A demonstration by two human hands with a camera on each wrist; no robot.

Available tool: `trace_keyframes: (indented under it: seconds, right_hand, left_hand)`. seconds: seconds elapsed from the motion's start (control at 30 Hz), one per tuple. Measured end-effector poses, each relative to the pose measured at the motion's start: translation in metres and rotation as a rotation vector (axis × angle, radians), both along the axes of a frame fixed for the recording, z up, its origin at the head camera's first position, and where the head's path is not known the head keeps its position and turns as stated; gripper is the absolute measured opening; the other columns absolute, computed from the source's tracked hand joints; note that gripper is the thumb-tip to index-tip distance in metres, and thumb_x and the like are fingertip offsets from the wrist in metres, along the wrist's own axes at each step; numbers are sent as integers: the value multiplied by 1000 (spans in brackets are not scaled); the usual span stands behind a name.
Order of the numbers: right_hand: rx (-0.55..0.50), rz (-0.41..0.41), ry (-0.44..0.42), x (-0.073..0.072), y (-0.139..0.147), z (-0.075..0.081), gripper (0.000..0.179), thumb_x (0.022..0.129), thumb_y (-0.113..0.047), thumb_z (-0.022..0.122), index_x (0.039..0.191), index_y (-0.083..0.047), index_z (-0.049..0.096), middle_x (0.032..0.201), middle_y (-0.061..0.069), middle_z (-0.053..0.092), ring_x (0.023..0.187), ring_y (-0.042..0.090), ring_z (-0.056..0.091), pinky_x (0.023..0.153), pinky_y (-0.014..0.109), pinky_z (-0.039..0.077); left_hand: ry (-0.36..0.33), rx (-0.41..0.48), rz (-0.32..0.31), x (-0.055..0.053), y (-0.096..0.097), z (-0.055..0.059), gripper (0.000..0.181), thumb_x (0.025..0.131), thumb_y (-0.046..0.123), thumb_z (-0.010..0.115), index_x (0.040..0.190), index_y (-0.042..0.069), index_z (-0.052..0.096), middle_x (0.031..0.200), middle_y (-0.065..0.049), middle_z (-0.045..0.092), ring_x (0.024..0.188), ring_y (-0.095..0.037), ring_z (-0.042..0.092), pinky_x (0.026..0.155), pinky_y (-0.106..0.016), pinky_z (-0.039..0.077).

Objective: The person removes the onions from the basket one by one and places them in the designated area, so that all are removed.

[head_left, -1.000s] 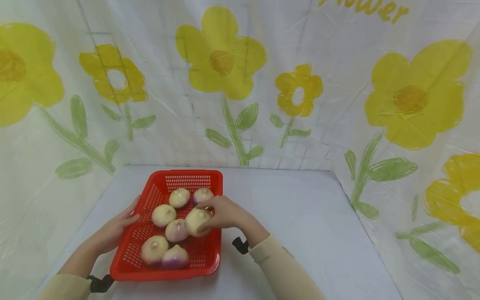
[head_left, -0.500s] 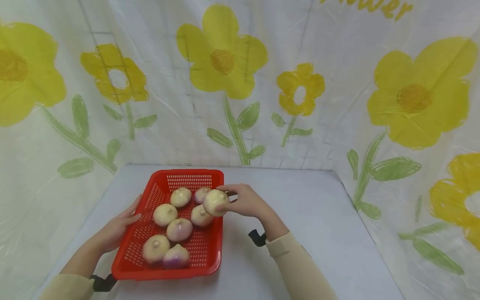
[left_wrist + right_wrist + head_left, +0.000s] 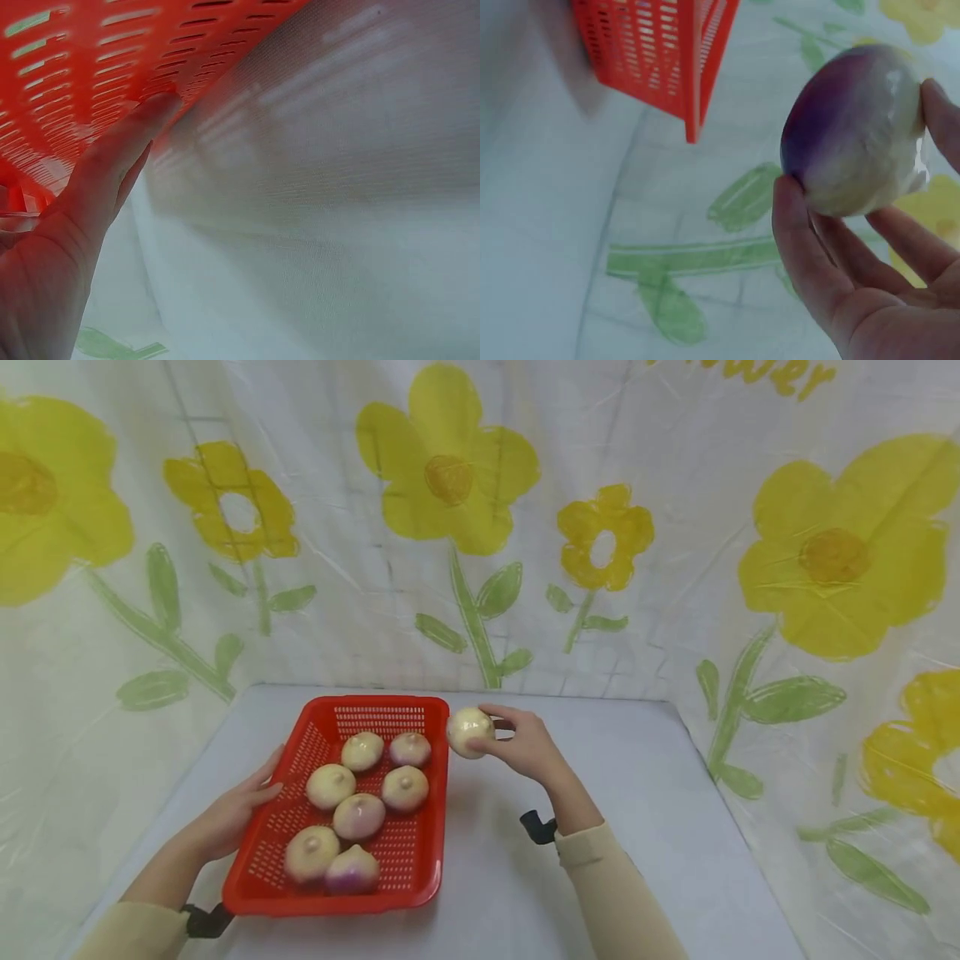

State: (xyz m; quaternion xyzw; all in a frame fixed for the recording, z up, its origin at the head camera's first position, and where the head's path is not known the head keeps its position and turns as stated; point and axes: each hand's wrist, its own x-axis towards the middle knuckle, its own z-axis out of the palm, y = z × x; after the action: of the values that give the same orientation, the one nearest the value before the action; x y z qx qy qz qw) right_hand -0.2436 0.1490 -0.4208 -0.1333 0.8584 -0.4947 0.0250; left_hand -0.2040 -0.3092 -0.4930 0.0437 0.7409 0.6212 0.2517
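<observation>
In the head view my right hand (image 3: 525,747) pinches a cream turnip (image 3: 470,732) between thumb and fingertips, in the air just right of the red basket's far corner. The right wrist view shows the purple side of this turnip (image 3: 855,131). My left hand (image 3: 228,818) rests against the left side of the red plastic basket (image 3: 330,906), its thumb at the rim. Straight fingers (image 3: 112,157) lie along the slotted outer wall in the left wrist view. Several more turnips, such as a paler purple one (image 3: 358,817), lie inside the basket.
The basket stands on the left part of a white-covered table (image 3: 600,827). Behind and beside it hangs a white curtain (image 3: 337,610) printed with yellow flowers. Black wrist straps with cameras (image 3: 537,827) sit below each hand.
My right hand has lifted the turnip out of the basket and carried it up and right, past the rim. The left hand has stayed at the basket's side.
</observation>
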Motion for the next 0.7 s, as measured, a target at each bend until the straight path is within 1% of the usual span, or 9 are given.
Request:
trace_keyframes:
  seconds: [0.13,0.23,0.3,0.47,0.57,0.7]
  right_hand:
    - [-18,-64,19,-4,6,-5,58,81,-40,83,134,-21,67,130,-1,68,119,26,63,87,47,58]
    - [-13,-90,16,-9,10,-12,60,82,-39,83,136,-19,65,132,0,67,120,26,62,88,48,57]
    - [-16,-104,4,-14,12,-17,61,83,-39,83,137,-17,65,134,2,66,121,27,62,90,48,56]
    - [-31,-150,-52,-27,16,-38,62,84,-38,82,138,-14,63,138,5,63,121,29,63,92,49,56]
    - [-38,-172,-79,-35,18,-53,62,85,-38,81,138,-11,63,139,8,63,121,30,64,93,48,57]
    - [-48,-189,-114,-41,19,-71,64,85,-39,81,137,-7,63,137,11,64,121,32,64,93,46,57]
  left_hand:
    - [-2,13,-7,0,-1,-1,67,111,29,32,159,38,-15,168,-20,-10,131,-25,56,97,-44,56]
    - [-1,15,-7,0,-1,-2,67,111,29,32,158,38,-15,168,-20,-10,132,-26,56,98,-45,55]
    - [1,10,-4,-1,0,-2,67,111,29,32,158,39,-15,168,-19,-11,133,-26,54,98,-43,55]
    - [12,-5,3,-1,0,-2,67,111,28,32,159,39,-14,168,-16,-14,133,-23,51,98,-38,55]
    - [10,-1,-2,-1,0,-2,67,111,28,32,159,39,-14,168,-17,-14,133,-23,52,98,-38,55]
    - [1,19,-8,0,-1,-2,67,112,27,31,158,39,-15,168,-19,-13,132,-23,54,98,-39,55]
